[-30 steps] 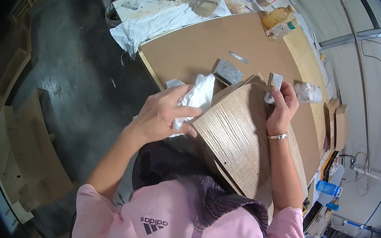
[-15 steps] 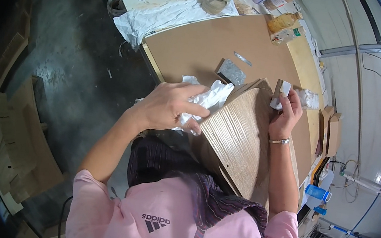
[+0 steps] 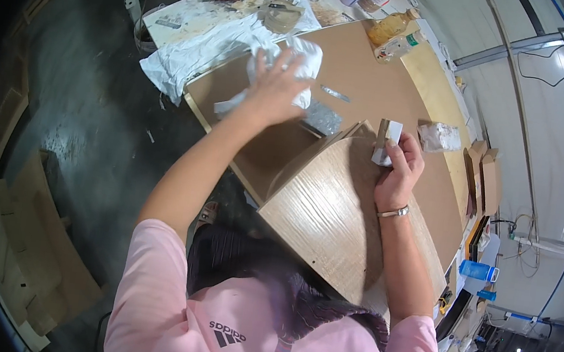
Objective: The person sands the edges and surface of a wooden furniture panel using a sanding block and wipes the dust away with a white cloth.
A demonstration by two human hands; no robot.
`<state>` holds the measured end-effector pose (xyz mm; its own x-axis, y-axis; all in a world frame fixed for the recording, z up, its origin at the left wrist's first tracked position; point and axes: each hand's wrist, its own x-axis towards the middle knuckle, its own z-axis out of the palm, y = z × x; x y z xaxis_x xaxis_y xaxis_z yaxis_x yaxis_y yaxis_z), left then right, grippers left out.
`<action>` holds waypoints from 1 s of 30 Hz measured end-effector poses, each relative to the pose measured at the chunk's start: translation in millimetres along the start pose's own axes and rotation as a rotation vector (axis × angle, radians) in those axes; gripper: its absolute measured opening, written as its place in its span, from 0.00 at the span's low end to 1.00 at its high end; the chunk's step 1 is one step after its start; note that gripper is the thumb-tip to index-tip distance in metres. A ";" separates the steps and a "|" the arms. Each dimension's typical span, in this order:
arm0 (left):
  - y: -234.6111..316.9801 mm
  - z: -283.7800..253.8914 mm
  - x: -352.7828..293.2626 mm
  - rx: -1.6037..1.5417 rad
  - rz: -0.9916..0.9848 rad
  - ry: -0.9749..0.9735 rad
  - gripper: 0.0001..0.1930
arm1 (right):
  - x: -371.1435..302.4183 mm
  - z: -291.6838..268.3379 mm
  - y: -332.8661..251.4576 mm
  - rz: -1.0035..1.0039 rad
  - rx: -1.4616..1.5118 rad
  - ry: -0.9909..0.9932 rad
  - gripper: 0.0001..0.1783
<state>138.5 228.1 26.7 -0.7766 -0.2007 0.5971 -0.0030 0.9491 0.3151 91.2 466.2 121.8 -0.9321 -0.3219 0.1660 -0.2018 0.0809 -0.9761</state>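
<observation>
My left hand (image 3: 276,93) reaches out over the brown board with its fingers spread. A crumpled white cloth (image 3: 307,57) lies under and beyond those fingers, a little blurred. Between thumb and fingers, my right hand (image 3: 401,167) grips a small brown-and-white block (image 3: 388,143), held upright at the far right edge of a wood-grain panel piece (image 3: 331,206). That piece has a curved edge and stands in front of my body, with my right forearm alongside it. Just beyond it, partly covered by my left hand, is a grey speckled block (image 3: 323,118).
The brown board (image 3: 364,67) covers the bench. A thin metal strip (image 3: 335,93), a plastic-wrapped bundle (image 3: 439,137) and bottles (image 3: 391,27) lie or stand on it. A white sheet (image 3: 183,67) drapes over the far-left table. Cardboard (image 3: 45,239) leans at left.
My left hand has moved from the panel's left corner, away from me over the board, carrying the white cloth; its fingers have spread. My right hand still holds the block.
</observation>
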 end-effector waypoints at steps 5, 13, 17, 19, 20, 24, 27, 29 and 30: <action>27.1 82.5 9.3 -0.243 0.281 -0.218 0.09 | -2.9 -1.6 3.0 0.004 0.025 0.011 0.15; 41.2 41.2 -9.2 -0.769 -0.154 -0.047 0.23 | -0.9 -2.8 4.6 0.018 0.035 0.025 0.16; 49.3 -46.0 -79.5 -1.491 -0.544 0.261 0.31 | 1.2 -7.9 6.5 0.009 0.052 0.030 0.16; 54.7 -68.6 -123.6 -1.365 -0.554 0.332 0.34 | 2.9 -5.9 10.2 0.009 0.036 0.006 0.16; 62.6 -79.7 -138.9 -1.316 -0.610 0.324 0.36 | 4.4 -8.1 12.0 0.002 0.014 0.001 0.16; 89.6 -92.0 -176.4 -0.809 -0.298 0.366 0.42 | 1.2 -2.5 5.3 0.015 0.098 0.008 0.13; 101.9 -50.8 -218.0 -0.797 -0.505 0.288 0.36 | -1.1 1.1 4.8 0.030 0.102 -0.002 0.12; 106.0 -46.3 -229.0 -0.749 -0.680 0.238 0.33 | -2.4 2.4 1.9 0.035 0.097 0.019 0.10; 104.9 -55.9 -219.8 -0.821 -0.697 0.363 0.33 | -2.7 4.2 1.1 0.027 0.093 0.002 0.10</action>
<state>344.2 358.2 -30.2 -0.5389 -0.8078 0.2386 0.1547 0.1836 0.9708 94.7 463.2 119.7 -0.9375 -0.3187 0.1395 -0.1476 0.0015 -0.9890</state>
